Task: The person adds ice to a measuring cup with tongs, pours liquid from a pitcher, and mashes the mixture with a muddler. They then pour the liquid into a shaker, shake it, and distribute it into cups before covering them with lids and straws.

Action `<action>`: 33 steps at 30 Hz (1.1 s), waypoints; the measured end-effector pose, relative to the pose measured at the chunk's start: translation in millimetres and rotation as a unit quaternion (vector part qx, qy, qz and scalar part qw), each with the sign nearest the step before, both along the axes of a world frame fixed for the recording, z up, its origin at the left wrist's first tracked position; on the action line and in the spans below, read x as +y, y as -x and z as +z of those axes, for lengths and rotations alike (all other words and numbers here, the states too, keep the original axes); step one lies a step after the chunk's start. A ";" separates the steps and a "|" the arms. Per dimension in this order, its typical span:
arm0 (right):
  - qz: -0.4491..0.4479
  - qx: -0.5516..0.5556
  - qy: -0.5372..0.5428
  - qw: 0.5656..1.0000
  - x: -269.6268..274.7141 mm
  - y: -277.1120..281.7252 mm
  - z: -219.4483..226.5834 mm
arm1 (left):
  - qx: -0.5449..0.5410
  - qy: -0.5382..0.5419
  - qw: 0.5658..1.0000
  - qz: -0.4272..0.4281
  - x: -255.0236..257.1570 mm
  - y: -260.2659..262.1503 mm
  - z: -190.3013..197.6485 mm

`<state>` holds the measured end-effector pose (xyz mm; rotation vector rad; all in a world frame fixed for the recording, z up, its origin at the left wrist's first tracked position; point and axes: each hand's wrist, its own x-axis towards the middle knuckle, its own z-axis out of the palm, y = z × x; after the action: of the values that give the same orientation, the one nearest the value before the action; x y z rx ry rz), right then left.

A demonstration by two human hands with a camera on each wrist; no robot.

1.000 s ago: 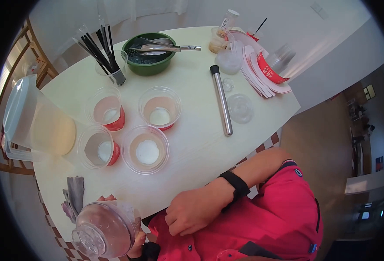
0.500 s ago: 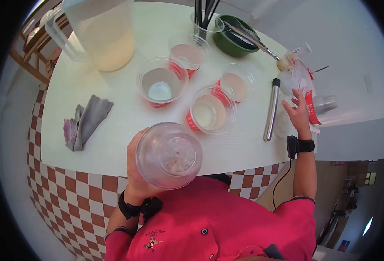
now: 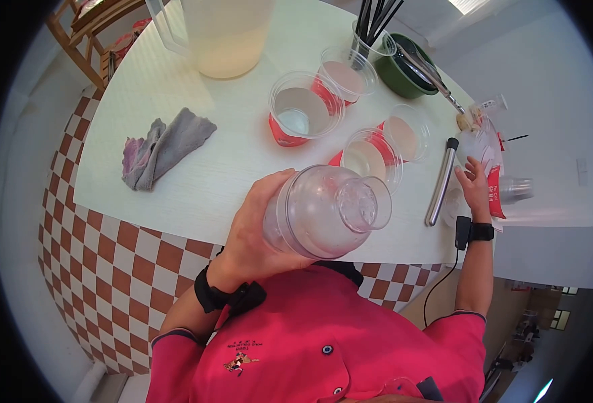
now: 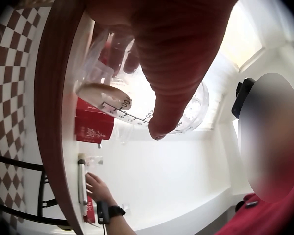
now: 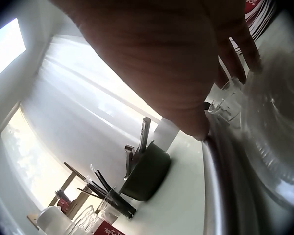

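Left hand (image 3: 246,235) fingers curl round the stiff shaker (image 3: 320,211), probably slippery, best held mid-body; right hand (image 3: 475,189) fingers part, apparently empty.

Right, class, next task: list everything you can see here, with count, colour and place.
Shaker: one, clear, in the left hand
Red-wrapped cups: four, clear rims, mid-table
Jug: one, translucent, pale liquid, far left
Cloth: one, grey and pinkish, left
Straws: several, black, in a clear cup
Bowl: one, green, beside the straws
Utensils: several, silver, in the bowl
Rod: one, silver, black-ended, right
Stacked cups: several, clear, far right
Table: one, pale, under these
Chair: one, brown, behind
Other right-side items: overlapping, uncountable
Shirt: one, red-pink, on the person
Hands: two; left round the shaker, right hand near the rod
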<state>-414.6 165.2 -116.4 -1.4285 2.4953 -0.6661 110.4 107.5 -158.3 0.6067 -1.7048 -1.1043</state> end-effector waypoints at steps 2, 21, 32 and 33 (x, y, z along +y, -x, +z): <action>-0.004 0.042 0.062 0.997 1.1 -22.2 22.8 | -0.002 -0.001 1.000 0.006 -0.1 0.5 -0.8; 0.343 -0.493 0.200 0.774 -9.6 -320.8 48.2 | -0.022 0.001 1.000 -0.013 19.8 19.7 -7.3; 0.357 -0.479 0.257 0.760 -3.6 -310.2 36.8 | -0.045 0.017 0.998 -0.032 16.9 27.6 0.7; 0.360 -0.477 0.263 0.757 -4.2 -310.7 37.1 | -0.047 0.011 0.998 -0.036 17.3 27.5 0.3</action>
<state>-103.9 161.0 -79.3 -1.4637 0.8980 -1.4658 82.9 124.8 -158.0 0.5936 -1.8299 -1.1211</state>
